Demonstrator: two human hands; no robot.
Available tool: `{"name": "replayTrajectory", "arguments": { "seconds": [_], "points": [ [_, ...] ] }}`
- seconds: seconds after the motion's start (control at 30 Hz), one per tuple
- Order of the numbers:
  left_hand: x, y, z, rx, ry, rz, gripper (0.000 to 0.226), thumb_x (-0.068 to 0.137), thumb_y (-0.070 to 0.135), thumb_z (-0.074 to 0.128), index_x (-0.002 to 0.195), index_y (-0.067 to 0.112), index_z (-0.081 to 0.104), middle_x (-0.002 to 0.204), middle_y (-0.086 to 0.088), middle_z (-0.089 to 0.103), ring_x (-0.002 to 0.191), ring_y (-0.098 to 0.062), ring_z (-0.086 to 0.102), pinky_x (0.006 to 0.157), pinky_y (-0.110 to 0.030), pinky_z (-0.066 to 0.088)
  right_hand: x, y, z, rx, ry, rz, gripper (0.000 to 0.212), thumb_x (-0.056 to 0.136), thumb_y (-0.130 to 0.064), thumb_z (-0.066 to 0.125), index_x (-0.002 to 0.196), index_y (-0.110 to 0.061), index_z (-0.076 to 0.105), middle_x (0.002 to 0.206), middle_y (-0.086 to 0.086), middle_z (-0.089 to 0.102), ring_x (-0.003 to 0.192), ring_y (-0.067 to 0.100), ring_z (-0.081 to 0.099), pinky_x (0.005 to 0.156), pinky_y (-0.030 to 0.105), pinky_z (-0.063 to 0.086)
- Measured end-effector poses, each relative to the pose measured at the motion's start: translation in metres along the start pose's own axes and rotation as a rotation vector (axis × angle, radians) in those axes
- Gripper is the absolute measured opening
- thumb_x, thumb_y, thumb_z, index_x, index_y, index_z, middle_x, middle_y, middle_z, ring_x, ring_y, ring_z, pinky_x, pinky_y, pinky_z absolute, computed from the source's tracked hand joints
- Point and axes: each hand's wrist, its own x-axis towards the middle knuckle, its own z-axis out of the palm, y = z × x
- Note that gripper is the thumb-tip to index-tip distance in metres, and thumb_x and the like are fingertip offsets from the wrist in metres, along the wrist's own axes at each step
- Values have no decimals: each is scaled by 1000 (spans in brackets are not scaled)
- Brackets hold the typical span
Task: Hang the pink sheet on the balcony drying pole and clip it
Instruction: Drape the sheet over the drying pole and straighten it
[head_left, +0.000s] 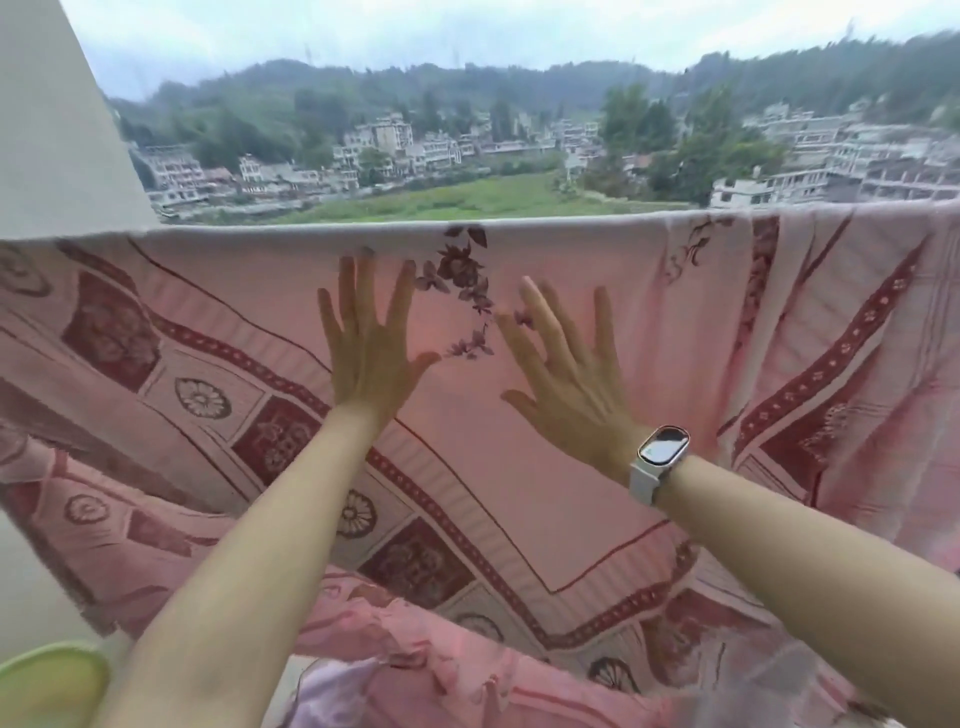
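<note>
The pink sheet (649, 364), printed with dark red borders and flowers, hangs folded over the drying pole, which it covers from the left wall to the right edge of view. My left hand (366, 343) lies flat on the sheet's front face, fingers spread and pointing up, just below the pole line. A little to the right, my right hand (566, 371) presses flat on the sheet in the same way, with a white smartwatch on its wrist. No clip shows on the sheet. The right part of the sheet hangs in loose folds.
A white wall (57, 130) stands at the left end of the pole. A pale green rim of a basin (47, 680) shows at the bottom left. More pink fabric (415, 670) is bunched low in front of me. Beyond the pole lie fields, buildings and hills.
</note>
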Motion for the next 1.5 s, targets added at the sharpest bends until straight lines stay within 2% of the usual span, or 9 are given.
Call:
{"name": "replayTrajectory", "arguments": {
  "seconds": [0.2,0.33,0.53,0.63,0.93,1.03,1.2,1.33,1.5],
  "points": [
    [28,-39,-3,-14,320,69,78,77,56,55,137,16,25,140,-8,19,130,-27,20,109,-48,13,76,-11,11,-127,106,55,75,73,-29,66,137,-10,32,137,16,34,127,32,24,105,62,9],
    [61,-69,-19,-117,462,195,32,86,29,60,114,14,56,112,-8,63,108,-27,54,96,-42,39,109,-13,10,-75,279,111,51,70,-6,65,119,-18,54,108,4,38,98,24,36,82,41,24],
    [54,-60,-37,-425,450,86,17,86,7,56,96,5,70,99,-12,71,99,-25,65,94,-43,48,111,-13,4,139,398,130,23,77,-3,62,95,-16,68,89,1,61,89,19,41,76,35,26],
    [36,-53,-51,-507,425,66,21,88,16,53,92,5,70,90,-10,73,87,-21,69,76,-25,54,95,-27,4,211,372,123,17,77,0,59,86,-13,65,82,3,63,82,19,42,73,33,30],
    [-139,-23,-31,-411,11,32,18,78,24,59,76,15,74,59,2,71,48,-9,65,42,-17,45,-69,-70,29,232,20,43,29,67,0,42,79,-10,67,72,4,63,77,22,49,65,36,48],
    [-195,9,-28,-354,-200,-71,31,79,37,46,69,24,72,46,2,65,37,-12,58,35,-16,36,-134,-72,22,251,-150,37,30,55,7,57,75,-12,67,68,1,63,69,23,58,60,35,51],
    [-275,89,-30,-497,-607,-235,24,81,31,45,83,20,66,72,-6,72,62,-29,64,52,-26,44,-236,-53,-10,223,-400,72,33,44,4,67,70,-16,70,67,0,66,64,23,65,61,30,54],
    [-315,135,-31,-497,-694,-192,36,85,38,38,84,18,68,78,-9,71,65,-32,57,54,-29,35,-287,-45,-24,190,-500,66,39,61,-12,33,68,-19,71,67,-4,68,68,21,67,71,29,45],
    [-332,120,-31,-501,-755,-177,22,93,24,44,98,12,61,95,-12,67,86,-33,55,64,-34,34,-291,-73,-16,126,-587,33,37,59,-7,35,72,-19,68,69,-2,65,79,25,66,75,35,49]
  ]
}}
